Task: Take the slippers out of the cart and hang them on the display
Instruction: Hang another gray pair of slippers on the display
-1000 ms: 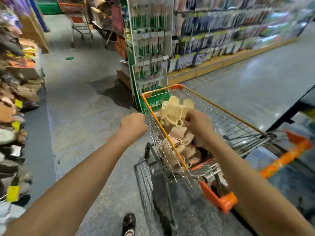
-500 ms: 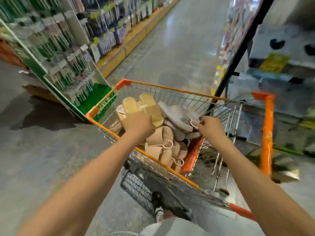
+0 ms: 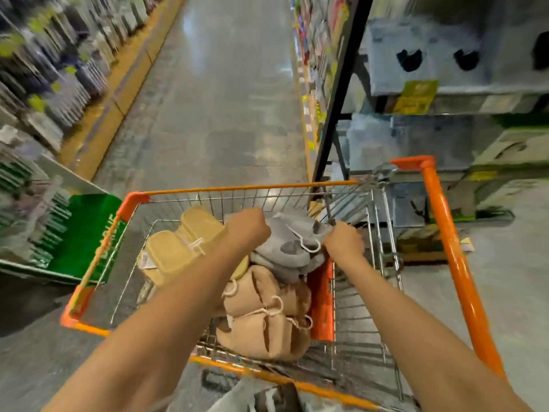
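Note:
The wire cart [image 3: 237,190] with an orange rim stands in front of me and holds several pairs of slippers. A grey pair [image 3: 289,248] lies on top in the middle. My left hand [image 3: 246,230] is closed over its left end. My right hand [image 3: 344,242] is closed at its right end, beside the white hanger hook. A yellow pair [image 3: 178,248] lies at the left of the basket. Tan pairs [image 3: 267,295] are stacked nearer to me under my left forearm. No slipper display is in view.
The cart's orange handle [image 3: 445,233] runs down the right side. A black shelf post [image 3: 341,93] and grey shelving [image 3: 430,93] stand close on the right. A green end rack [image 3: 80,233] and long product shelves [image 3: 44,84] line the left. A glossy aisle floor [image 3: 222,99] stretches ahead.
The view has swung right, down the aisle. My left hand has gone from the yellow pair to the grey pair. My right hand has stayed at the grey pair's hanger end.

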`<act>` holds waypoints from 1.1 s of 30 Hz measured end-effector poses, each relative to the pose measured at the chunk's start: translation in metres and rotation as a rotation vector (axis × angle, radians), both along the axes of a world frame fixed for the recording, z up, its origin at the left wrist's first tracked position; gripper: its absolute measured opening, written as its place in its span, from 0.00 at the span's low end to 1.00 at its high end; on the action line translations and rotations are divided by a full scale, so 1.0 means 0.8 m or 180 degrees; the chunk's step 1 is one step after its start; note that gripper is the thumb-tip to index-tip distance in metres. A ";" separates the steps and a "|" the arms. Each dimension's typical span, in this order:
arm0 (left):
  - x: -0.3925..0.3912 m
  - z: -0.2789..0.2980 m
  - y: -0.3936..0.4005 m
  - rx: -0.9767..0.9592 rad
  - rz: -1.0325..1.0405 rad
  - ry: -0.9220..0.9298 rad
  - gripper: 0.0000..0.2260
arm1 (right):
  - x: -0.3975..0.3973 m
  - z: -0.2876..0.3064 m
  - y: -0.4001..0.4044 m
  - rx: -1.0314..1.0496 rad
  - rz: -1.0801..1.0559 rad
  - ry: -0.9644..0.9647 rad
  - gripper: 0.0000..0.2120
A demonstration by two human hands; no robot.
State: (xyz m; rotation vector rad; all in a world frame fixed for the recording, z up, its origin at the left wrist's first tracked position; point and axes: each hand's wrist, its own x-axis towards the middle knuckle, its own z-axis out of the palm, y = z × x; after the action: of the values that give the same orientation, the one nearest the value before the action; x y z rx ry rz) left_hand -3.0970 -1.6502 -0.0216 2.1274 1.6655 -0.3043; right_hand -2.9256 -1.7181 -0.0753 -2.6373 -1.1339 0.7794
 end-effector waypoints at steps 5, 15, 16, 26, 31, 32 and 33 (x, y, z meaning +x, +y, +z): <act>0.038 -0.035 0.041 -0.0218 -0.0436 -0.0131 0.13 | -0.001 -0.026 0.021 -0.0204 -0.0217 0.0488 0.16; 0.059 -0.115 0.077 -0.0729 -0.0863 0.0042 0.33 | -0.033 -0.082 0.044 0.0114 -0.1715 0.1011 0.22; 0.056 -0.122 0.078 -0.0776 -0.0875 0.0067 0.34 | -0.035 -0.086 0.046 0.0202 -0.1893 0.1029 0.21; 0.058 -0.136 0.075 -0.0536 -0.1368 0.0197 0.41 | -0.054 -0.038 0.044 0.0958 -0.1523 0.0504 0.10; 0.067 -0.114 0.065 -0.0732 -0.1498 0.0042 0.41 | -0.048 -0.006 0.028 0.1249 -0.1337 0.0264 0.07; 0.069 -0.107 0.060 -0.0716 -0.1555 -0.0009 0.41 | -0.046 0.002 0.022 0.1282 -0.1278 0.0209 0.07; 0.072 -0.101 0.053 -0.0640 -0.1612 -0.0094 0.41 | -0.045 0.010 0.016 0.1338 -0.1222 0.0140 0.06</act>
State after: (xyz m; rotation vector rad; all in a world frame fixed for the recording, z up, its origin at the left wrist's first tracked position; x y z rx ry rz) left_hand -3.0395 -1.6077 -0.1021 2.3501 1.0065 -0.5584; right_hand -2.9613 -1.7050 -0.0674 -2.3561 -0.6556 0.4601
